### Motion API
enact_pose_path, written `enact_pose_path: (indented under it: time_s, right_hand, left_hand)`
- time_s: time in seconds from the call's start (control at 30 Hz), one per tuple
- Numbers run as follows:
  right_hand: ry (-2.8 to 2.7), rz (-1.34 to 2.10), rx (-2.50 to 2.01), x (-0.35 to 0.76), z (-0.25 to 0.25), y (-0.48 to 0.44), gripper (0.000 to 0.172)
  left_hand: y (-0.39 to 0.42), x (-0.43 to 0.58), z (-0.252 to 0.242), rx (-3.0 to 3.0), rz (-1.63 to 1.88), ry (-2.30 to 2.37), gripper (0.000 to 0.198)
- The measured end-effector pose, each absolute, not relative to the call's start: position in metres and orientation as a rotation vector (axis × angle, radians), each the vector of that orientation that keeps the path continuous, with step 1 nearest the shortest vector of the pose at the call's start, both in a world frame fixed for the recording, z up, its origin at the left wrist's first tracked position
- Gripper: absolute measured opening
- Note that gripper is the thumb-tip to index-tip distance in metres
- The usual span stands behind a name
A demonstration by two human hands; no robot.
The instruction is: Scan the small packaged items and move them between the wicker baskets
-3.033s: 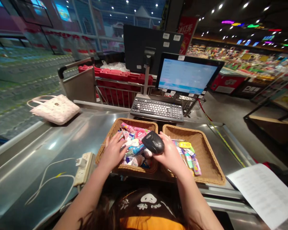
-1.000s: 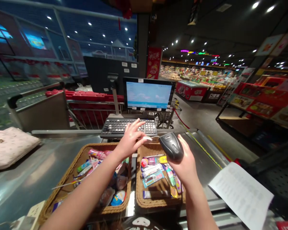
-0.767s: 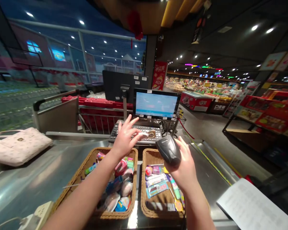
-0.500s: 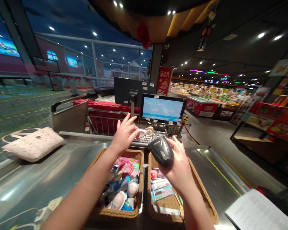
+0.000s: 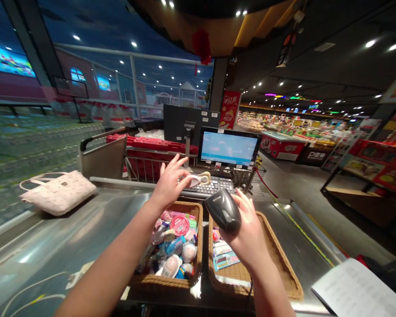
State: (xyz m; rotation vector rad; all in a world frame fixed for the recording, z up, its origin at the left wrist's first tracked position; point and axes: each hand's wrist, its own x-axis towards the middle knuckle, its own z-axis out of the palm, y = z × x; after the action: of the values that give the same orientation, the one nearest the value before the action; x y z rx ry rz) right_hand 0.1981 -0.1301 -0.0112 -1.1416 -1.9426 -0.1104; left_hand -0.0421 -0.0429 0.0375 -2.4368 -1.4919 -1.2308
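Note:
My right hand (image 5: pixel 246 226) is wrapped round a black barcode scanner (image 5: pixel 223 211), held over the right wicker basket (image 5: pixel 277 246) with its head turned left. Between thumb and fingers of my left hand (image 5: pixel 171 181) is a small white item with a beige loop (image 5: pixel 201 179); its exact kind is unclear. That hand is above the far end of the left wicker basket (image 5: pixel 199 237), its other fingers spread. Several small packaged goods (image 5: pixel 176 246) fill the left basket. A few flat packets (image 5: pixel 225 260) lie in the right one, partly hidden by my right arm.
A keyboard (image 5: pixel 214 186) and a lit monitor (image 5: pixel 230 148) stand beyond the baskets. On the metal counter (image 5: pixel 95 224), a pale handbag (image 5: pixel 61 192) rests far left, cables (image 5: pixel 36 284) lie near left, and paper sheets (image 5: pixel 356 286) near right.
The whole view has shifted slightly to the right and up in the picture. Both hands keep nearly the same pose, still holding the scanner and the small white item.

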Motion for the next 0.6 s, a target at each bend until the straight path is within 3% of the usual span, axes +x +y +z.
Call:
enact_pose_path:
  time_s: [0.6]
  right_hand:
    - [-2.069, 0.088, -1.116, 0.167, -0.038, -0.122, 0.046]
  left_hand:
    - [-0.077, -0.105, -0.019, -2.382, -1.049, -1.911, 0.028]
